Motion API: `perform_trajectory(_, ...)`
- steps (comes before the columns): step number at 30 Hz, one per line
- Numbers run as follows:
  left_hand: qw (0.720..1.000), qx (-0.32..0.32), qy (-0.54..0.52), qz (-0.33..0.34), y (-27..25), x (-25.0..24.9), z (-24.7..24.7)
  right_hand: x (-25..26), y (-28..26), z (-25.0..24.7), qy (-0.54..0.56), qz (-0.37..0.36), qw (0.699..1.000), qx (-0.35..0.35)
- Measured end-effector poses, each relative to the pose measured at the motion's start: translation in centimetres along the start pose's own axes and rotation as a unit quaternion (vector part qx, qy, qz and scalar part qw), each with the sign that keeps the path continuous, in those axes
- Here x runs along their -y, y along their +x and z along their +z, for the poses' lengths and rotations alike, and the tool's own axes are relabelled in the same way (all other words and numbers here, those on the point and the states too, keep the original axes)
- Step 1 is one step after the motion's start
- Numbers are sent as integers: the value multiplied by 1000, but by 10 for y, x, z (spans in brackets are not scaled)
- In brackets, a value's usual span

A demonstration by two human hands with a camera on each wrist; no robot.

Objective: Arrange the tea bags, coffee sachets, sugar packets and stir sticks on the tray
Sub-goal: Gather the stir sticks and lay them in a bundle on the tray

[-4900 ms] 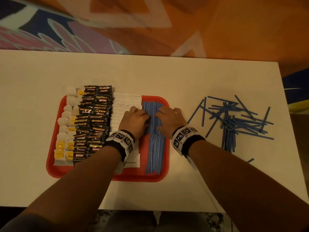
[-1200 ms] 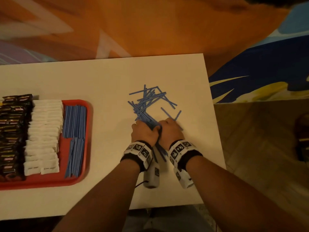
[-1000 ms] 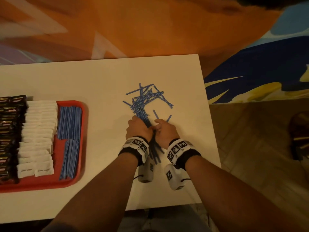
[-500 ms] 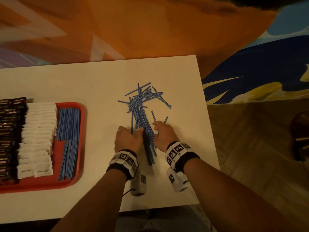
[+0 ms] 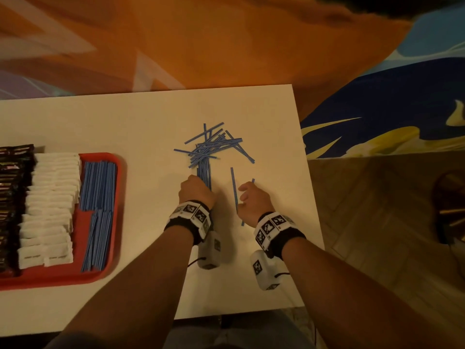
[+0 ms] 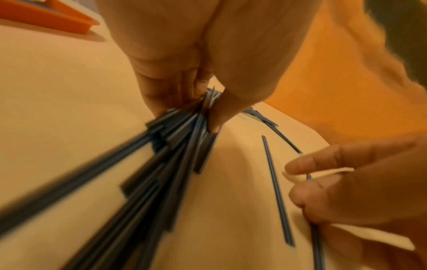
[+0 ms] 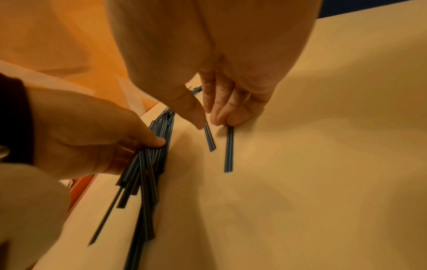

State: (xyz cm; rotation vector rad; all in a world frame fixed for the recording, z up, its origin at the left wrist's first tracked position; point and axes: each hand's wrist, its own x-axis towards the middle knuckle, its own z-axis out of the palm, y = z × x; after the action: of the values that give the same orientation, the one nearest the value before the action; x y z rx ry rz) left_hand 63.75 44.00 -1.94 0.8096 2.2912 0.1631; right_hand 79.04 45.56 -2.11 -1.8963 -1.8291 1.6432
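Far left, the red tray (image 5: 110, 270) already has coffee sachets (image 5: 12, 197), white sugar packets (image 5: 50, 197) and neat blue stir sticks (image 5: 99, 182). Mid-table, the left hand (image 5: 196, 192) is clamped around a bundle (image 6: 175, 142) dragged out of the loose pile (image 5: 214, 144). Just right, the right hand (image 5: 254, 200) pins two stray sticks (image 7: 228, 148) to the table (image 5: 125, 122) with loosely bent fingers.
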Motion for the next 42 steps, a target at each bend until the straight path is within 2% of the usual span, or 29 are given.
perform_trajectory(7,994,67,-78,-29,6,11,-6,2,6,0,16,29,999,-9)
perform_trajectory(12,976,106,-178,-60,6,22,-10,0,8,-2,27,31,999,-14)
perform_trajectory(16,967,99,-220,-83,2,35,-10,-1,8,-1,26,31,999,-9)
perform_trajectory(18,956,98,-257,-100,2,41,-9,-1,8,0,24,33,999,-5)
perform_trajectory(21,925,92,-343,-135,-4,45,-13,0,6,0,19,33,999,1)
perform_trajectory(24,903,83,-398,-139,-11,49,-14,-1,4,0,11,22,1000,5)
perform_trajectory(29,912,65,-403,-49,-19,51,-18,4,-3,-3,-11,-34,999,-14)
perform_trajectory(33,905,77,-418,1,-27,43,-39,34,-10,-9,-25,-111,991,-67)
perform_trajectory(38,882,121,-448,77,-48,26,-85,126,-21,-33,12,-206,973,-107)
perform_trajectory(42,879,149,-432,138,-64,14,-124,211,-40,-49,10,-296,947,-128)
